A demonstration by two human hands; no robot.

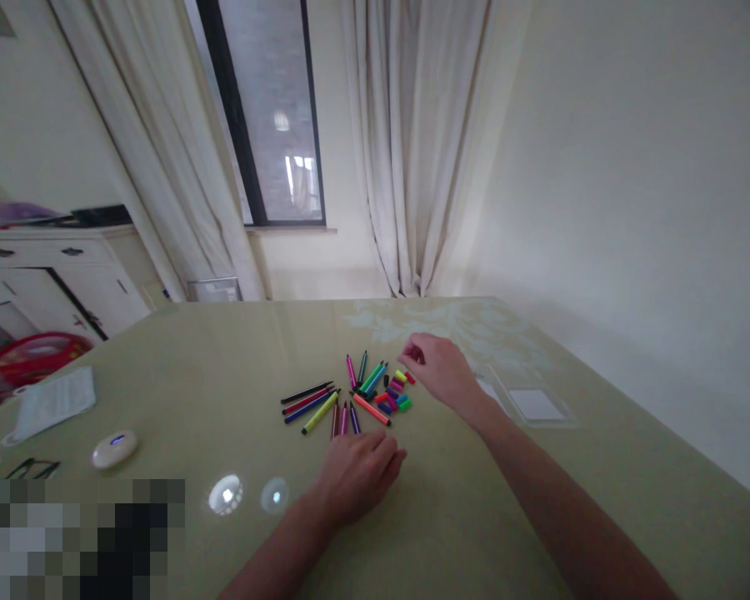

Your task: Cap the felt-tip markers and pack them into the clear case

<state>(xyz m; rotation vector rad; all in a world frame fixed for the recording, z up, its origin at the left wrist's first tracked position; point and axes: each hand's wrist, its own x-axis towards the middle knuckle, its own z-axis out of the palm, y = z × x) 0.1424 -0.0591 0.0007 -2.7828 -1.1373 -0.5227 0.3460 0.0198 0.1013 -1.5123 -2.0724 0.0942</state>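
Several uncapped felt-tip pens lie fanned out on the table, among them a yellow pen (321, 412), an orange pen (372, 409) and a green pen (371, 378). To their right is a small heap of coloured pen caps (392, 399). My left hand (361, 472) is low over the table just in front of the pens, back up and fingers curled; its underside is hidden. Beyond the caps, to the right, my right hand (441, 368) is closed with fingertips drawn together towards the heap. Whatever may be in either hand does not show.
A clear plastic case (537, 406) lies right of my right forearm. Leftward on the table (225, 358) are a white oval object (114, 449), a face mask (53, 402) and a dark wire-like item (34, 468). Walls and curtains (406, 150) stand behind.
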